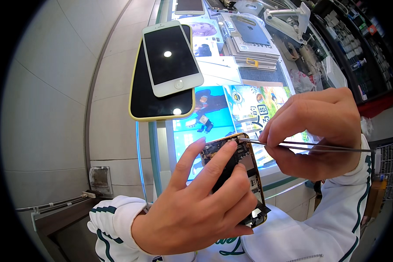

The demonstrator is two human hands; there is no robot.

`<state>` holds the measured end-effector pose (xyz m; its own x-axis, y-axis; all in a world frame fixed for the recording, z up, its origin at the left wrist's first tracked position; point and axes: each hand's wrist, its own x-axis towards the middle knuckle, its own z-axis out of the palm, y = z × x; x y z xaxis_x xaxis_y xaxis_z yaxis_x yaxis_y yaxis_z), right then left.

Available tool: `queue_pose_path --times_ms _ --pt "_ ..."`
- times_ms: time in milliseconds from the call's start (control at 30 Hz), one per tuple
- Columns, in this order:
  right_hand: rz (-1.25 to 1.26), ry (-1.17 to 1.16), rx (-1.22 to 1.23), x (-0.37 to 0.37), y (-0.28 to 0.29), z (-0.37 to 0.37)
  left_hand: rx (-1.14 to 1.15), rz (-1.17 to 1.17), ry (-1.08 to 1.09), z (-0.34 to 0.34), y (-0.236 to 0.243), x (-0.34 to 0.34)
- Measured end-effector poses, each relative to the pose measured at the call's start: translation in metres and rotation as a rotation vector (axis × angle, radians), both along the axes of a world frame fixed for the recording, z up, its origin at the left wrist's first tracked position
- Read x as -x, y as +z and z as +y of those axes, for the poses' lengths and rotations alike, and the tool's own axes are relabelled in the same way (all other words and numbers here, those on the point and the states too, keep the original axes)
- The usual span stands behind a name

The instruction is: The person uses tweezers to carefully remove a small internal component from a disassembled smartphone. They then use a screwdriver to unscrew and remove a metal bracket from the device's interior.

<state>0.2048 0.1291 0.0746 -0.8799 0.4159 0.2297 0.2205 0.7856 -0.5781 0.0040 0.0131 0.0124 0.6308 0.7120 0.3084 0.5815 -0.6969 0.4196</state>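
Note:
My left hand (196, 205) holds an opened smartphone (248, 163) near my body, over the counter's front edge. Its inner parts and board face up, framed by a thin gold-toned rim. Two fingertips rest on the top part of the board, while my palm hides much of the lower left side. A pair of slim metal tweezers (252, 141) is pinched in my right hand (321, 122). The tweezers' tips reach the phone's top edge, close beside my left fingertips. What lies between the tips is too small to make out.
A white smartphone (170, 61) lies across a larger black phone in a yellow case (139, 87), left on the counter. Small black parts (205, 124) sit on a blue printed sheet (183, 139). Farther back are stacked magazines (255, 54) and a white jointed arm (288, 19).

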Motion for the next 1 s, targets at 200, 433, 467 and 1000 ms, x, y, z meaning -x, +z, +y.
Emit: queue_pose_path --times_ms 200,433,467,1000 --pt "0.064 0.035 -0.056 -0.006 0.002 0.001 -0.015 0.016 0.012 -0.001 0.002 -0.001" --pt "0.032 0.015 -0.002 -0.004 -0.001 -0.001 -0.034 0.052 0.025 -0.001 0.004 -0.001" --pt "0.032 0.018 0.004 -0.004 -0.001 -0.001 -0.041 0.057 0.024 -0.001 0.004 -0.001" --pt "0.006 0.101 -0.198 -0.012 -0.011 0.002 -0.094 0.140 0.015 0.003 0.003 0.000"
